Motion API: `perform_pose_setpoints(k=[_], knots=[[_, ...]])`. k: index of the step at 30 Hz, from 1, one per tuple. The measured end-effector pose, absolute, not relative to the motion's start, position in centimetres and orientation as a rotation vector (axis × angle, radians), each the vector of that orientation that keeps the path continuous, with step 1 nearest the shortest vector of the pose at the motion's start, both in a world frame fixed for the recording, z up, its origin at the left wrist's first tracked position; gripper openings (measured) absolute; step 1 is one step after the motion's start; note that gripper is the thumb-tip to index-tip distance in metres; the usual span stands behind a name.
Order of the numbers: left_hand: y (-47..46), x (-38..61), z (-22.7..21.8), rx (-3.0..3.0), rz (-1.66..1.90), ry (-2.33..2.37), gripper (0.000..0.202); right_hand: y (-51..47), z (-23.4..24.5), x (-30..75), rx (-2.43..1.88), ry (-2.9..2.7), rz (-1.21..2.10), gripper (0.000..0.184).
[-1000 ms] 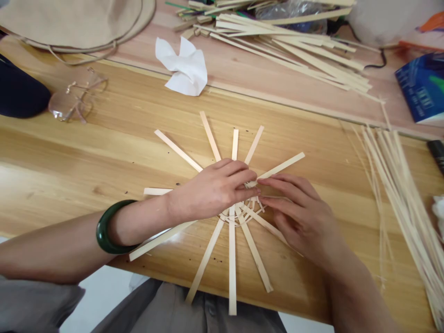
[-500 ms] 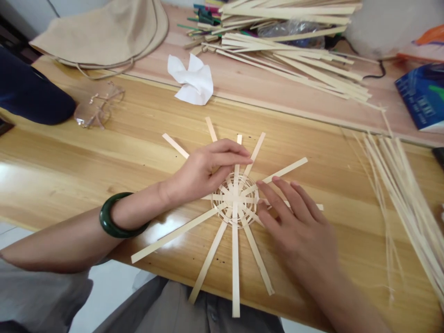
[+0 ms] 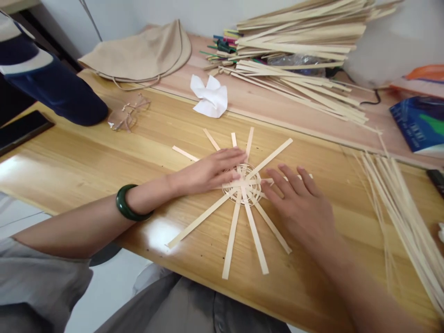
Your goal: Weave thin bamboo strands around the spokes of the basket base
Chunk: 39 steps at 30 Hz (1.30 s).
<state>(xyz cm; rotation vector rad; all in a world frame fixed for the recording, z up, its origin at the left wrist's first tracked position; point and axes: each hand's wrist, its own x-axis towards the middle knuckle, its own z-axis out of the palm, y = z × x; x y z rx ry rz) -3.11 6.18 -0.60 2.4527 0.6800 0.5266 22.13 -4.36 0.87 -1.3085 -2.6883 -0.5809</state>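
The star of pale strips (image 3: 243, 184) lies on the bench (image 3: 166, 132), mid-view. The left hand (image 3: 210, 172) lies over its ten o'clock side, grip loose and wide; the right hand (image 3: 303, 208), at three, has fingers spread, seemingly holding nothing. With neither hand pinching, the thin rounds (image 3: 257, 192) could spring loose or skew. Narrow strips (image 3: 398, 208) near four could snag the right forearm; beyond sit tissue (image 3: 211, 99) at eleven, glasses (image 3: 129, 113) at ten, piled slats (image 3: 301, 32) at one.

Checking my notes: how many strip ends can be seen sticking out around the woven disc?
10: five strip ends on the far side, four on the near side, one poking out by the right hand. Others may be hidden behind it or the left hand.
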Motion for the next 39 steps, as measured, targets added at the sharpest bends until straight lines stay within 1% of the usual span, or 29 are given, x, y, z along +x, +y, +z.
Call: perform_pose_setpoints(k=[3,5,7,10,14,18,20,23,24,25,32,34,39], knots=[[6.5,-2.9,1.2,2.281,0.858,0.852,0.041,-3.6,0.6,22.7,-1.273,-2.712,-0.566,0.032],[6.3,-2.3,1.6,2.317,0.957,0.808,0.032,-3.6,0.3,22.9,-1.275,-2.695,-0.575,0.033],[5.9,-1.6,1.0,2.435,0.875,0.633,0.029,-3.7,0.0,23.1,-1.279,-2.659,-0.583,0.034],[5.2,-0.4,-0.8,2.598,0.72,0.395,0.033,-3.8,-0.5,23.4,-1.275,-2.617,-0.573,0.036],[4.5,0.3,-2.4,2.697,0.685,0.409,0.038,-3.8,-0.8,23.8,-1.289,-2.588,-0.515,0.043],[4.1,0.2,-2.5,2.783,0.635,0.476,0.039,-4.0,-0.5,24.2,-1.377,-2.515,-0.391,0.051],[3.9,0.3,-2.4,2.804,0.635,0.479,0.037,-4.0,-0.2,24.3,-1.442,-2.392,-0.315,0.044],[3.8,0.4,-2.4,2.81,0.629,0.493,0.038,-3.9,0.0,24.1,-1.567,-2.133,-0.213,0.02],[3.8,0.5,-2.3,2.811,0.625,0.503,0.04,-3.8,0.0,23.9,-1.606,-2.073,-0.18,0.013],[3.8,0.6,-2.3,2.815,0.621,0.511,0.042,-3.8,0.0,23.7,-1.641,-2.042,-0.14,0.01],[4.0,0.9,-2.3,2.799,0.617,0.503,0.037,-4.0,-0.1,21.2,-1.782,-1.926,0.226,0.021],[4.0,0.9,-2.4,2.783,0.648,0.488,0.036,-4.3,-0.2,21.0,-1.793,-1.864,0.237,0.023],[4.0,0.8,-2.3,2.784,0.664,0.474,0.035,-5.1,-0.6,21.2,-1.889,-1.817,0.112,0.023]])
